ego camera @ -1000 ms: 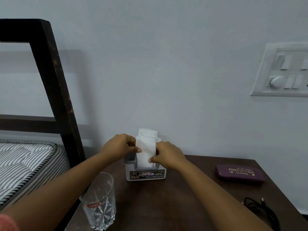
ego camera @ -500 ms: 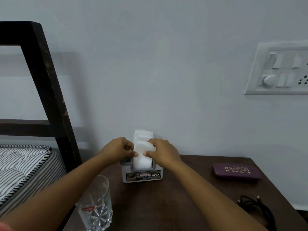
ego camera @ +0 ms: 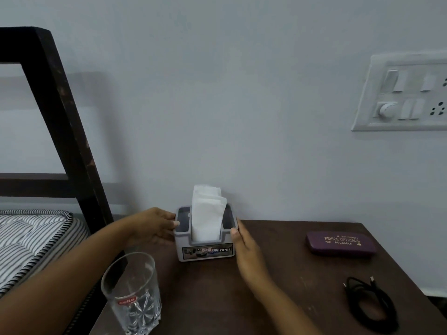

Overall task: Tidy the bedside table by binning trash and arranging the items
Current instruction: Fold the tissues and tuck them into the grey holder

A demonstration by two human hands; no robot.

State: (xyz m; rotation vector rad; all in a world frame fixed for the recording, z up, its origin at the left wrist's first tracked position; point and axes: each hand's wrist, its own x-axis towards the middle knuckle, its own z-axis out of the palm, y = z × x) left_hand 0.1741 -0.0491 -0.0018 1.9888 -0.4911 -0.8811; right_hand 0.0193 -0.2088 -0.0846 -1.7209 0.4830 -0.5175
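Nearest, at seven o'clock, a clear cut-glass tumbler (ego camera: pixel 131 296) stood close to the front edge of the dark wooden surface (ego camera: pixel 278 281), just beside the left forearm; a careless elbow could have tipped it off. At four o'clock lay a coiled black cable (ego camera: pixel 370 303). Centrally, the left hand (ego camera: pixel 154 227) and right hand (ego camera: pixel 244 247) flanked the grey plastic tissue holder (ego camera: pixel 205 250), fingers (ego camera: pixel 175 223) loosely extended against its sides, not pinching. A hard shove might have toppled the upright white tissues (ego camera: pixel 208 213). At two o'clock rested a purple spectacle case (ego camera: pixel 341 243).
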